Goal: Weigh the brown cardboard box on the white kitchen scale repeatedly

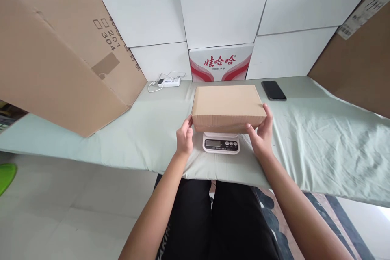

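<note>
A closed brown cardboard box [228,101] is over a white digital scale [222,149], covering most of it. Only the scale's front, with its display and buttons, shows; whether the box rests fully on it I cannot tell. My left hand [185,135] grips the box's left front corner, some fingers hidden beside it. At the right front corner, my right hand [261,132] has its thumb against the front face and its fingers along the right side.
A black phone [274,90] lies behind on the right, and a white power strip with a cable [169,82] on the left. White boxes [225,8] form a wall at the back. Large cardboard pieces [67,61] flank both sides of the pale green cloth [143,138].
</note>
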Demonstrator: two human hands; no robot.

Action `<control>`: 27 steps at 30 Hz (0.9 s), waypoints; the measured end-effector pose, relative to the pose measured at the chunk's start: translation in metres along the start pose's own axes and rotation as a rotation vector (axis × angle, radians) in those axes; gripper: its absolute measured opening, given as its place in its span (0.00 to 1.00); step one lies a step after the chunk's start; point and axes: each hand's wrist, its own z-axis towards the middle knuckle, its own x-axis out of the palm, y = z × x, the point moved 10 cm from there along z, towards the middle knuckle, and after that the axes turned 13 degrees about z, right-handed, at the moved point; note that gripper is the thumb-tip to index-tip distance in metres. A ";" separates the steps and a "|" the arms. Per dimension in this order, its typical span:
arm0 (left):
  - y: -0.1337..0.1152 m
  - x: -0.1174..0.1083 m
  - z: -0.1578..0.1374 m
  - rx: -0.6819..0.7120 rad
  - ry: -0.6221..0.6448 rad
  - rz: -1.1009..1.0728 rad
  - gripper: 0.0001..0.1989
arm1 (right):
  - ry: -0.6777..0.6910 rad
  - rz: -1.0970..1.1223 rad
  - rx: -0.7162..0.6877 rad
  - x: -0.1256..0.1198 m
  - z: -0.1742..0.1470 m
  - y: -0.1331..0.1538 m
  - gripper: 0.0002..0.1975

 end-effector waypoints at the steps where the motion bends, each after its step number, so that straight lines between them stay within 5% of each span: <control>1: 0.001 -0.001 0.000 -0.008 -0.015 -0.003 0.43 | -0.007 0.002 0.001 -0.001 0.000 -0.001 0.54; 16: -0.008 0.001 0.005 -0.083 -0.026 -0.116 0.42 | 0.057 0.121 0.107 0.009 0.005 0.014 0.54; 22: -0.015 0.008 0.063 -0.030 -0.033 -0.151 0.43 | 0.064 0.063 -0.027 0.021 0.065 0.036 0.50; 27: 0.028 0.038 0.108 -0.149 0.003 -0.125 0.45 | 0.051 0.044 -0.042 0.040 0.106 -0.015 0.57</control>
